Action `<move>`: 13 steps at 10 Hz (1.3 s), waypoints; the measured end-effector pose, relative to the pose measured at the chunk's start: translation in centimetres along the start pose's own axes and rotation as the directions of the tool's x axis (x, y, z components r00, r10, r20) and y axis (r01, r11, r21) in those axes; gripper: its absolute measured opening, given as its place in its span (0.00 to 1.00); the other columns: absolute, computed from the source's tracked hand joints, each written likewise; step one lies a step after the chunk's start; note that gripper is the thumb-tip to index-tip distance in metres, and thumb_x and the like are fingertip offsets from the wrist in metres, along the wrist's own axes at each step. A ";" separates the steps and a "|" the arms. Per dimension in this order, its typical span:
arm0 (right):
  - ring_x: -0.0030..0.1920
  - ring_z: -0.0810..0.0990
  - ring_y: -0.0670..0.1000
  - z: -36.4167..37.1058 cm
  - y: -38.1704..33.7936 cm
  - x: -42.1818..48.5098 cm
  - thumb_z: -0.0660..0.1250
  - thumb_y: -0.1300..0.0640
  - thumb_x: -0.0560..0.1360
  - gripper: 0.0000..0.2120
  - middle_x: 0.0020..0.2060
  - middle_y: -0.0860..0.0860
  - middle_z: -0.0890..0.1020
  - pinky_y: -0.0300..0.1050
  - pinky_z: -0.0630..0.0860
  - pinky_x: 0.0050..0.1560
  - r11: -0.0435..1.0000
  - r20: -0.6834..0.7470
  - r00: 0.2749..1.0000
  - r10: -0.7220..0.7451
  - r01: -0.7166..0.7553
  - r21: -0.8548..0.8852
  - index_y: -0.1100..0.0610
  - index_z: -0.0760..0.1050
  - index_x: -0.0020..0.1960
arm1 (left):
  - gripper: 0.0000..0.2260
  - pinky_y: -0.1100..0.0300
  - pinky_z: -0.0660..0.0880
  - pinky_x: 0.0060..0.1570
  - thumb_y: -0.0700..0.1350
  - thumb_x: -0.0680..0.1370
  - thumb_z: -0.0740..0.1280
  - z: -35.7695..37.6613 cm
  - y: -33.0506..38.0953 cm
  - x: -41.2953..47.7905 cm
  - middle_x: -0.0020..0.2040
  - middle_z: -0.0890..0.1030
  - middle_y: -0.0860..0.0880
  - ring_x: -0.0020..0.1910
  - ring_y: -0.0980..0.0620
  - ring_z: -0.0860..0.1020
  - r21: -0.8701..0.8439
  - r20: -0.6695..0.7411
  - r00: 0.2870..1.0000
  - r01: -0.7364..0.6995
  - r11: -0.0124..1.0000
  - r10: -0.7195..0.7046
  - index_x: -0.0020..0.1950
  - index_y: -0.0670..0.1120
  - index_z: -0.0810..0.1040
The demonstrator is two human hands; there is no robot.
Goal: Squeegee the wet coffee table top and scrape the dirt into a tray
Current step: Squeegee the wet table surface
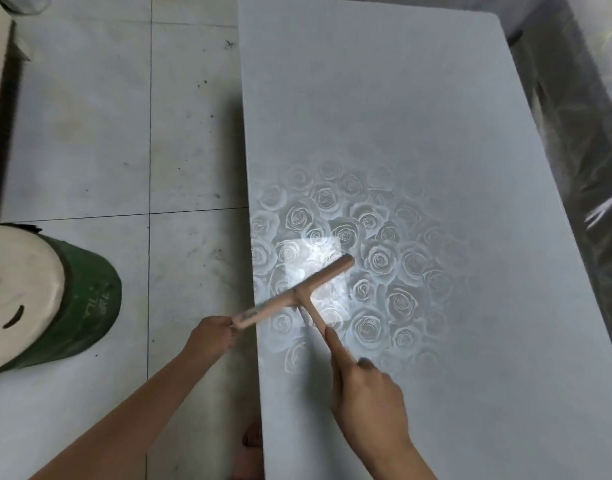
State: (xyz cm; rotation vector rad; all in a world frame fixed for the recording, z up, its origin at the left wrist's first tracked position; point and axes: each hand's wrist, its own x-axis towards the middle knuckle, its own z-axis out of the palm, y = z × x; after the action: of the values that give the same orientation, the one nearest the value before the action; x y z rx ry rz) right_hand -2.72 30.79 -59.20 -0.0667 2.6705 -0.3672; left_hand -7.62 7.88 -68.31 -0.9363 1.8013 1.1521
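Observation:
A pale pink T-shaped squeegee [299, 289] lies tilted on the grey coffee table top [436, 150], near its left edge, over a glossy patch with a rose pattern. My left hand [216, 332] pinches the blade's left end, which pokes out past the table edge. My right hand [365, 386] grips the squeegee's handle, with the forefinger stretched along it toward the blade. No tray is in view.
A green stool with a white top [65, 299] stands on the tiled floor [89, 133] at the left. A dark plastic-covered thing [588, 133] runs along the table's right side. A bare foot [252, 434] shows under the table's near left edge.

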 end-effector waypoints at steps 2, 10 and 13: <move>0.39 0.75 0.56 -0.8 -3.5 2.0 0.51 0.56 0.80 0.30 0.37 0.51 0.69 0.45 0.64 0.37 0.994 0.005 0.994 0.105 -0.105 -0.037 0.34 0.42 0.75 | 0.16 0.65 0.71 0.37 0.33 0.79 0.59 -1.5 -1.0 -1.5 0.52 0.74 0.43 0.39 0.50 0.75 -0.088 -0.043 0.999 0.004 0.996 -0.008 0.67 0.35 0.71; 0.45 0.80 0.54 -13.0 -9.8 -17.0 0.61 0.49 0.79 0.18 0.48 0.48 0.82 0.49 0.78 0.43 0.922 0.000 0.929 -0.371 0.368 -0.118 0.46 0.65 0.68 | 0.08 0.62 0.70 0.36 0.38 0.78 0.61 -9.0 -13.7 -22.7 0.47 0.80 0.47 0.37 0.53 0.78 -0.137 -0.218 0.947 -0.269 0.953 0.236 0.54 0.45 0.77; 0.44 0.77 0.58 -10.2 -23.5 -18.3 0.59 0.45 0.78 0.27 0.45 0.54 0.79 0.46 0.71 0.38 0.836 0.098 0.864 -0.493 0.502 -0.221 0.45 0.55 0.75 | 0.15 0.61 0.69 0.36 0.37 0.79 0.59 -20.0 -21.2 -25.4 0.51 0.80 0.44 0.42 0.49 0.78 -0.270 -0.286 0.947 -0.227 0.936 0.147 0.65 0.40 0.73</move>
State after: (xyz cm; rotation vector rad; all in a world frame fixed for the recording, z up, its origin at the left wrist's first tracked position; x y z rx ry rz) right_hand 9.12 12.55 -36.39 -0.8509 2.6137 -0.1913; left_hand 17.26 -13.25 -47.57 -1.1545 1.9966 1.5149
